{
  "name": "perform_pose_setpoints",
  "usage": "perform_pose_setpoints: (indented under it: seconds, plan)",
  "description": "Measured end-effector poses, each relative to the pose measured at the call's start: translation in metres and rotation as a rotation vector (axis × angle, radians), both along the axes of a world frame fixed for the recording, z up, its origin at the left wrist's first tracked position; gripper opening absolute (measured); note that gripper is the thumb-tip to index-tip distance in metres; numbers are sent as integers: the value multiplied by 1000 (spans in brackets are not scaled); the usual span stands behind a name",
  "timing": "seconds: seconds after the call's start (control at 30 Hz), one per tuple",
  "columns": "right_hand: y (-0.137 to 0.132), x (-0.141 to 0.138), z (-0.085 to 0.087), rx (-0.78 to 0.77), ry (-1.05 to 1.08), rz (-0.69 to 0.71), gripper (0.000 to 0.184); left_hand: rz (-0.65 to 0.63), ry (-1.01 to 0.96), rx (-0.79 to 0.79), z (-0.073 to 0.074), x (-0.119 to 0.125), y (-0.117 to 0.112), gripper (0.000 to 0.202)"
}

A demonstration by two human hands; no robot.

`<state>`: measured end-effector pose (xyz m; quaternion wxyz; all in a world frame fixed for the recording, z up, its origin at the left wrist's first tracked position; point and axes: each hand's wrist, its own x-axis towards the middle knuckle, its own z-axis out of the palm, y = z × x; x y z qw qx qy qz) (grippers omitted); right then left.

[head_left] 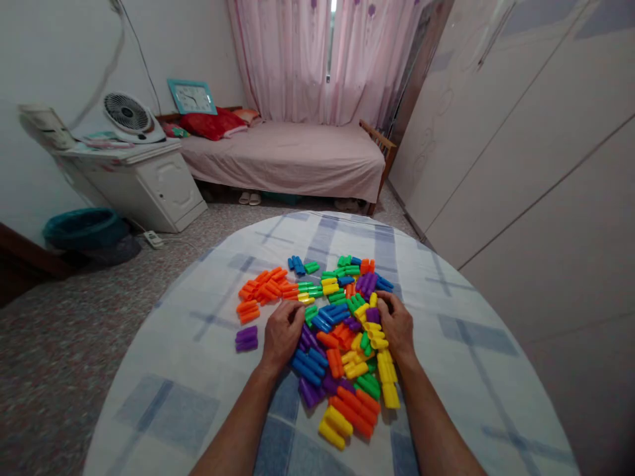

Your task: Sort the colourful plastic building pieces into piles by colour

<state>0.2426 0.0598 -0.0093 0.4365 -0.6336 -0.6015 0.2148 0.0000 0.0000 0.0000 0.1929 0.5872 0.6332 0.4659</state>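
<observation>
A heap of plastic building blocks, shaped like joined tubes, lies on the table between my hands. My left hand (284, 330) rests at the heap's left side with its fingers curled closed, close to green blocks (311, 315) and purple blocks (309, 338). What its fingers hold, if anything, is hidden. On the right edge, my right hand (398, 325) is closed too, fingertips against the blocks near a yellow block (373, 300) and a purple block (373, 315). Its grip cannot be made out. Orange blocks (265, 285) are grouped beyond my left hand.
The round table (476, 396) has a checked blue-and-white cloth. A lone purple block (247, 338) lies left of my left hand. Yellow blocks (335, 427) and orange blocks (354, 411) sit nearest me. Beyond stand a bed (297, 152), a white cabinet (171, 185) and a wardrobe (520, 165).
</observation>
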Motion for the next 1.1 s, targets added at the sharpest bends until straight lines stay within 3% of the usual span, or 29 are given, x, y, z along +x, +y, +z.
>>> perform_pose_setpoints:
  seconds: [0.2, 0.4, 0.87, 1.1]
  plan:
    - [1, 2, -4, 8, -12, 4, 38, -83, 100, 87, -4, 1, 1, 17]
    - [2, 4, -4, -3, -24, 8, 38, -107, 136, 62, -3, 2, 1, 18]
    - [1, 3, -2, -8, 18, 5, 39, -65, 107, 41, -5, 2, 2, 20]
    - [0, 6, 2, 21, 282, -86, 41, -61, 98, 37, -5, 0, 4, 22]
